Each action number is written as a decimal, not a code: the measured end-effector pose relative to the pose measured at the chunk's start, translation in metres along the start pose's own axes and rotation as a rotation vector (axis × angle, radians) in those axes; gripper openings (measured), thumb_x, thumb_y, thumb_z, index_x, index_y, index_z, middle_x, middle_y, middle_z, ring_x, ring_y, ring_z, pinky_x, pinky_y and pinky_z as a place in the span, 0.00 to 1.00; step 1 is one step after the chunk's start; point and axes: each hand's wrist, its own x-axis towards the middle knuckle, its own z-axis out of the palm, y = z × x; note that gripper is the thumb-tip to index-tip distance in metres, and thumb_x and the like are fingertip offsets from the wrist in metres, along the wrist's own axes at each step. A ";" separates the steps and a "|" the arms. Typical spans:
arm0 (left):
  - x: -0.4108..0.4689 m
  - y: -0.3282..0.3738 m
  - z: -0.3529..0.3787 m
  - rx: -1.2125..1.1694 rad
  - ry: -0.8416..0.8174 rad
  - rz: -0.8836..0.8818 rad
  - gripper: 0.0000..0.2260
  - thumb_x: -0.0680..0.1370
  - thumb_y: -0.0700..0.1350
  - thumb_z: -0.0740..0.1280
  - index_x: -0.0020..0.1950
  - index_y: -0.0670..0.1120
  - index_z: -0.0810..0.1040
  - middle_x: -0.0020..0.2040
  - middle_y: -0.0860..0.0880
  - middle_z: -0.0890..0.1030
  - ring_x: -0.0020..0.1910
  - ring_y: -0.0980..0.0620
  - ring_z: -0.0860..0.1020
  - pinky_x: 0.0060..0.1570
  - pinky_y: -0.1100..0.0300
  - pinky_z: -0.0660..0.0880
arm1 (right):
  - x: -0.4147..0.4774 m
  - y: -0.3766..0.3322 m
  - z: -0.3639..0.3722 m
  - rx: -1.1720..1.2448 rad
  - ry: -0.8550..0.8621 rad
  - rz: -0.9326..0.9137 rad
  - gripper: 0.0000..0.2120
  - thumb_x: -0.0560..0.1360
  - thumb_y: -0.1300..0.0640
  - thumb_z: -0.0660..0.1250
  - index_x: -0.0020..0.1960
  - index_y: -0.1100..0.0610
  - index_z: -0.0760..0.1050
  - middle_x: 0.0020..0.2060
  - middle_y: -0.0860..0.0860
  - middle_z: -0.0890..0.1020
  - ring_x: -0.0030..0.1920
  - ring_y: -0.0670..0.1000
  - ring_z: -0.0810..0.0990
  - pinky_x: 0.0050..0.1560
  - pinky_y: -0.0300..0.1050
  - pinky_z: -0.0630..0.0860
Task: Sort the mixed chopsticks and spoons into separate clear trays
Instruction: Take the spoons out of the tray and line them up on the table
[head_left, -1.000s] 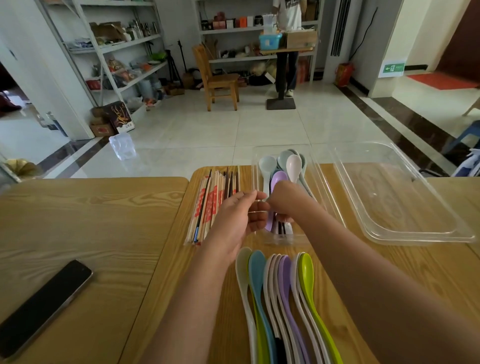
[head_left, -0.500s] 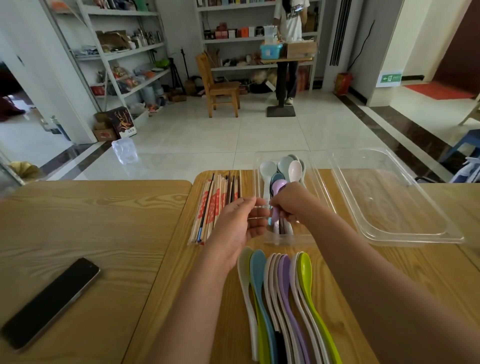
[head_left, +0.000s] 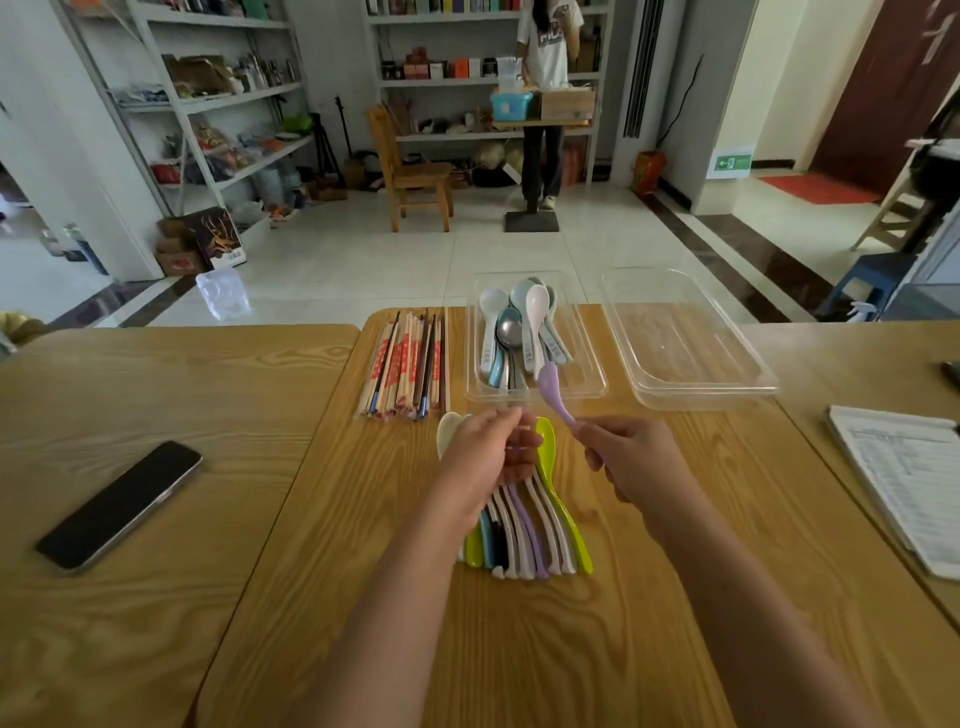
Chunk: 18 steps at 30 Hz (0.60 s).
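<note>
- Spoons (head_left: 524, 519) in white, green, blue and lilac lie side by side in a row on the wooden tabletop (head_left: 649, 597), close to the person, partly covered by the left hand (head_left: 488, 457).
- Chopsticks (head_left: 408, 371) lie bundled flat on the tabletop, just left of the small clear tray (head_left: 587, 387).
- That tray holds more spoons (head_left: 511, 332), pale and metal, bowls pointing away.
- A larger clear tray (head_left: 685, 343) sits to its right, apart from it.
- The right hand (head_left: 631, 457) pinches the handle of a lilac spoon (head_left: 553, 387), lifted over the small tray's near edge.
- The left hand hovers half-curled over the spoon row, gripping nothing that shows.
- A dark phone (head_left: 122, 504) lies on the neighbouring tabletop at left; printed papers (head_left: 904, 478) lie at far right.
- Beyond is a tiled floor (head_left: 363, 270) with a wooden chair (head_left: 410, 171), cluttered shelves (head_left: 218, 104), and a person (head_left: 545, 62) standing at a stand.
</note>
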 end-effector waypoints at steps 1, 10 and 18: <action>-0.004 -0.005 0.003 0.014 -0.009 -0.026 0.13 0.84 0.46 0.59 0.57 0.39 0.78 0.40 0.46 0.81 0.35 0.53 0.78 0.34 0.62 0.78 | -0.007 0.005 -0.002 -0.005 0.023 -0.016 0.07 0.78 0.55 0.68 0.46 0.51 0.84 0.26 0.49 0.74 0.22 0.43 0.65 0.23 0.37 0.62; -0.019 -0.021 0.014 0.025 -0.038 -0.077 0.13 0.84 0.46 0.59 0.58 0.39 0.78 0.39 0.46 0.81 0.34 0.53 0.79 0.33 0.62 0.77 | -0.036 0.030 -0.005 -0.283 0.106 -0.101 0.08 0.78 0.51 0.67 0.52 0.48 0.84 0.32 0.46 0.81 0.26 0.43 0.73 0.30 0.41 0.69; -0.016 -0.024 0.010 0.026 -0.029 -0.088 0.12 0.84 0.46 0.59 0.52 0.41 0.79 0.39 0.46 0.81 0.35 0.52 0.79 0.34 0.61 0.77 | -0.026 0.044 0.022 -0.681 0.127 -0.143 0.12 0.79 0.48 0.61 0.53 0.49 0.83 0.43 0.47 0.84 0.42 0.49 0.80 0.40 0.46 0.78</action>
